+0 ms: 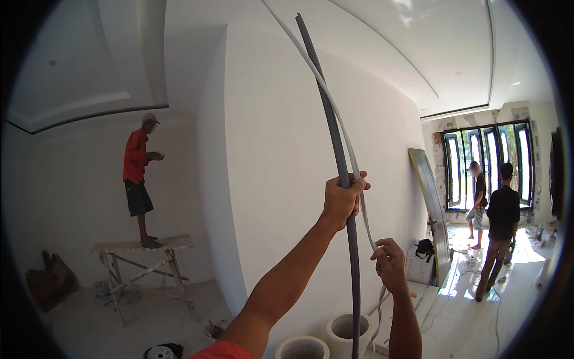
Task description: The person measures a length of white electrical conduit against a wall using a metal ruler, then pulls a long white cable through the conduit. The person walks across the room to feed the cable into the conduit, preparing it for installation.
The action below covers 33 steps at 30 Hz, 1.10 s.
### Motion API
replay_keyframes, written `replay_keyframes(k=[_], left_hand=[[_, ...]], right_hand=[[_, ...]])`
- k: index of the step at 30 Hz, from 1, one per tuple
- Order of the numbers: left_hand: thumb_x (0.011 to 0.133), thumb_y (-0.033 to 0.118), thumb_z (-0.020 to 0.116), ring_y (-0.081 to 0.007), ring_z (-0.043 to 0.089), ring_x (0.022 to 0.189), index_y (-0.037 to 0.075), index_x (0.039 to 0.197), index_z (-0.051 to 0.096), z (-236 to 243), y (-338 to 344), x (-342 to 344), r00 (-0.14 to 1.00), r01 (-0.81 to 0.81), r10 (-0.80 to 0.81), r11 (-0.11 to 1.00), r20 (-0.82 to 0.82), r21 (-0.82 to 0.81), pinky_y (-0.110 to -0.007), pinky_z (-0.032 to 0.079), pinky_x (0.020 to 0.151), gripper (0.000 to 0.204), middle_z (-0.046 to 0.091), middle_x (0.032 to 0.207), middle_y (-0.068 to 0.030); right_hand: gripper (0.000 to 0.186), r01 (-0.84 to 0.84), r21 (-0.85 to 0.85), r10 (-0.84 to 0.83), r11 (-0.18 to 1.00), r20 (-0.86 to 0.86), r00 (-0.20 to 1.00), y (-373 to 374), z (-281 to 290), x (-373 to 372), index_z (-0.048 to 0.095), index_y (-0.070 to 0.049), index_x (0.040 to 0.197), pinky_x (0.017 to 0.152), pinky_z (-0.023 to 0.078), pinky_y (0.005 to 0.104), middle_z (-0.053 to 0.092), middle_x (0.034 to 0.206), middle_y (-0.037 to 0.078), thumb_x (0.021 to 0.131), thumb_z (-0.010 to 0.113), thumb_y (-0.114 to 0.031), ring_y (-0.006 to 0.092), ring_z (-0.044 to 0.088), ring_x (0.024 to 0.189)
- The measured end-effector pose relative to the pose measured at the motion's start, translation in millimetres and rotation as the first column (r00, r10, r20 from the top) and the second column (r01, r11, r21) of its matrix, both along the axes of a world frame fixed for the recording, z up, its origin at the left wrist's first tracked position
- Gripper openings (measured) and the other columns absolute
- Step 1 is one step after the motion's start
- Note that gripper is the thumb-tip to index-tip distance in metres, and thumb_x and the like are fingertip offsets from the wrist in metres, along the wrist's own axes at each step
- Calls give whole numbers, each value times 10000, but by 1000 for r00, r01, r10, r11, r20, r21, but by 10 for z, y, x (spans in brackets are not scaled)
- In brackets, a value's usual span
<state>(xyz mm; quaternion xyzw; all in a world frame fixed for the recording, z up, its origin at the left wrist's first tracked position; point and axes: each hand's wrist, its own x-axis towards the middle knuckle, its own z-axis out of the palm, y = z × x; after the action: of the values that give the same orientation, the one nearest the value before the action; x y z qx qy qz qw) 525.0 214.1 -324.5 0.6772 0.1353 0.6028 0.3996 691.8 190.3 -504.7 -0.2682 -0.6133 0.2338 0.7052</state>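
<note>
Leftward, a pale room under a stepped ceiling (78,66) has a paint-splashed trestle (146,243) on its floor, with a person in a red shirt (135,160) standing on top. Next comes a wall corner, then a broad, plain white wall (275,149). Before it, the gray rod (336,140) rises slightly tilted; the left hand (342,200) is wrapped around it, with the white strip (367,224) running by its fingers. Two open pale cylinders (341,346) stand below, the rod crossing in front of one. Just right, the right hand (391,266) pinches the strip between thumb and fingers. Farther right, a gray door panel (429,206) leans against the wall, two people (502,215) stand on the sunlit, cluttered floor (451,314), and dark-framed windows (521,197) stand beyond them.
</note>
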Motion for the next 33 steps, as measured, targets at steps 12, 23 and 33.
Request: replay_keyframes(k=[12, 23, 33], left_hand=[[1029, 127, 600, -68, 438, 412, -119, 1355, 580, 16, -87, 70, 998, -56, 55, 998, -11, -24, -262, 390, 383, 409, 697, 1066, -211], [1038, 174, 649, -34, 412, 397, -90, 1282, 607, 0, -52, 83, 986, 167, -167, 986, -11, -17, -233, 337, 349, 362, 690, 998, -118], [949, 116, 751, -56, 392, 375, -24, 947, 652, -44, -30, 262, 998, -9, 8, 1000, 60, 22, -268, 281, 342, 172, 530, 620, 15]], right_hand=[[91, 548, 270, -582, 791, 58, 811, 253, 30, -12, 680, 17, 979, 670, 495, 353, 658, 814, 114, 977, 671, -74, 208, 626, 695], [326, -204, 27, 205, 979, -179, 962, 36, 23, 87, 609, -23, 1025, 436, 259, 213, 456, 607, -48, 1130, 477, -302, 20, 315, 495], [214, 246, 148, -233, 958, -98, 967, -14, 34, 55, 614, -16, 1135, 439, 351, 221, 504, 671, -22, 1088, 567, -220, 26, 433, 508]])
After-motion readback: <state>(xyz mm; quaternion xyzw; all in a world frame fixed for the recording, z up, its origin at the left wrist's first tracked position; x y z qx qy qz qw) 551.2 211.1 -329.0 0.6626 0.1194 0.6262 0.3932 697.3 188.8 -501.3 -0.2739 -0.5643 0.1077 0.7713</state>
